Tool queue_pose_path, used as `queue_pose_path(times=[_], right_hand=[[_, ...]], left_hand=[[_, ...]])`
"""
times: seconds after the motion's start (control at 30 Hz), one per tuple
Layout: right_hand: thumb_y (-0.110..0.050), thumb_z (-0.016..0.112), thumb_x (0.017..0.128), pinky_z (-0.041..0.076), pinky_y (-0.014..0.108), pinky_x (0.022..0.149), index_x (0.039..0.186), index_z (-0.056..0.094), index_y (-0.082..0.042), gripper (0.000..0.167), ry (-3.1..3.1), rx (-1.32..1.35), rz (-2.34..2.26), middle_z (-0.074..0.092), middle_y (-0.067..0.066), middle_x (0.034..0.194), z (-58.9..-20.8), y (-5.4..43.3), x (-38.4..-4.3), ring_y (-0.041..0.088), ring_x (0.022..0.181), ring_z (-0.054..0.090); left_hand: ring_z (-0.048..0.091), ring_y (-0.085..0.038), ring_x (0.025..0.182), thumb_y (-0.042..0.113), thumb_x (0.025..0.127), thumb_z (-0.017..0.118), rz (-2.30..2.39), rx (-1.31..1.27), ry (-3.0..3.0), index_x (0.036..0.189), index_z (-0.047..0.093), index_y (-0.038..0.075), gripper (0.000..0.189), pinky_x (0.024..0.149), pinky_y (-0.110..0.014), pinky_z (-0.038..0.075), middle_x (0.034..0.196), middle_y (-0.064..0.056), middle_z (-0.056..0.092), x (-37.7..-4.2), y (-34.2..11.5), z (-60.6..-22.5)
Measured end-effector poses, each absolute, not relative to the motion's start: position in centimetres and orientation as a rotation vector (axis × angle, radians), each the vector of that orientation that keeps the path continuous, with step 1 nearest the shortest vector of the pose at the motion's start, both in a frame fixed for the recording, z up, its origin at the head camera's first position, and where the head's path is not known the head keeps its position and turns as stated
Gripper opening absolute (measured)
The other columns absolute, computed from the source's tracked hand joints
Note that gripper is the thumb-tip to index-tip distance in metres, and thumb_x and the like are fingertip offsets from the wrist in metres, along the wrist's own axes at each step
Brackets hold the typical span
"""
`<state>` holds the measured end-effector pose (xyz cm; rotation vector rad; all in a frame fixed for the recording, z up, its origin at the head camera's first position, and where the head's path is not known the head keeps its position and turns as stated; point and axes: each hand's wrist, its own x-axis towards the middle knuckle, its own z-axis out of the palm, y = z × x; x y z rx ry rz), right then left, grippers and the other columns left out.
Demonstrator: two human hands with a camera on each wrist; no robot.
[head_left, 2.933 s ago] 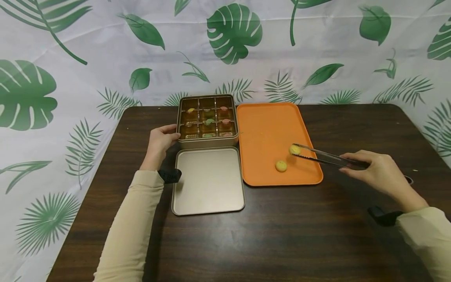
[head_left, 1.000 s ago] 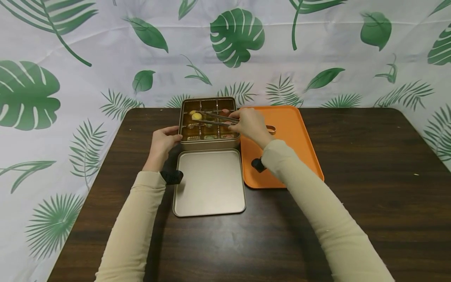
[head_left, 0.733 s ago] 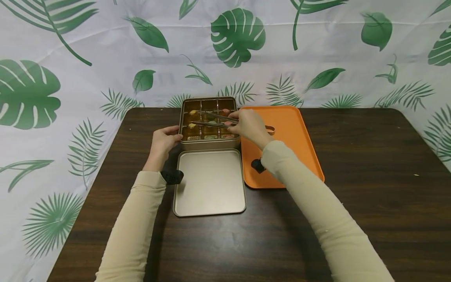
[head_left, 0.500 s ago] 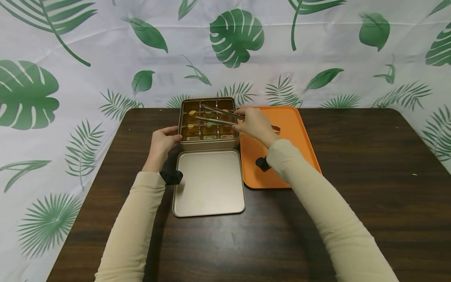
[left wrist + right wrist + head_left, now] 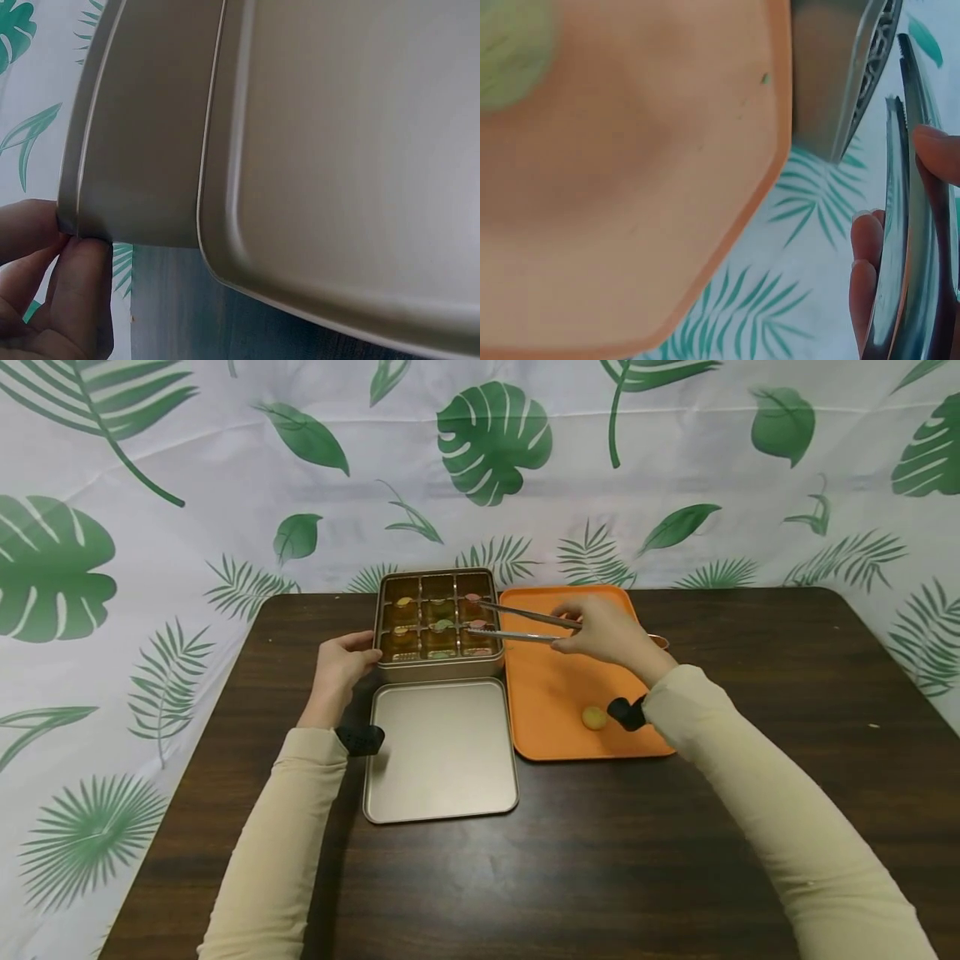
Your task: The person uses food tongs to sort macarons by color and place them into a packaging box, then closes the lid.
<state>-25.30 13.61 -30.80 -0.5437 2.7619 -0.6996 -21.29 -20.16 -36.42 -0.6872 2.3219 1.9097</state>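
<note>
My left hand [image 5: 341,670] holds the left front corner of a gold tin [image 5: 441,672], thumb and fingers pinching its rim in the left wrist view. A brown insert divides the tin into compartments, where yellow, green and pink macarons sit. My right hand [image 5: 606,631] grips metal tongs [image 5: 525,636] over the orange tray [image 5: 551,681]. Their arms stand apart with nothing between the tips, which overlap the tin's right side in the head view. One yellow macaron [image 5: 594,718] lies on the tray near its front, large and pale at the upper left of the right wrist view.
A flat gold lid [image 5: 442,752] lies in front of the tin, left of the tray. All stand on a dark wooden table [image 5: 570,860]. Behind it hangs a white cloth [image 5: 585,485] printed with green leaves. Black wrist cameras [image 5: 362,740] sit at both cuffs.
The tongs picked up a yellow macaron from the tray, carried it left and released it in a left compartment of the tin. They now draw back rightward. The left hand stays put.
</note>
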Motion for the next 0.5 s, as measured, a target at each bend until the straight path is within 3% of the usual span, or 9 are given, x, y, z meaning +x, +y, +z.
queue_pose_path(times=[0.5], right_hand=[[-0.025, 0.071, 0.087, 0.055, 0.043, 0.079, 0.133, 0.053, -0.001, 0.055, 2.783, -0.502, -0.709, 0.062, 0.023, 0.118, -31.3, 22.7, -19.8, 0.029, 0.097, 0.062]], left_hand=[[0.052, -0.029, 0.126, 0.002, 0.095, 0.054, 1.893, -0.657, 2.335, 0.14, 0.048, 0.003, 0.045, 0.107, -0.034, 0.046, 0.142, -0.018, 0.049, -21.2, -20.3, -36.3]])
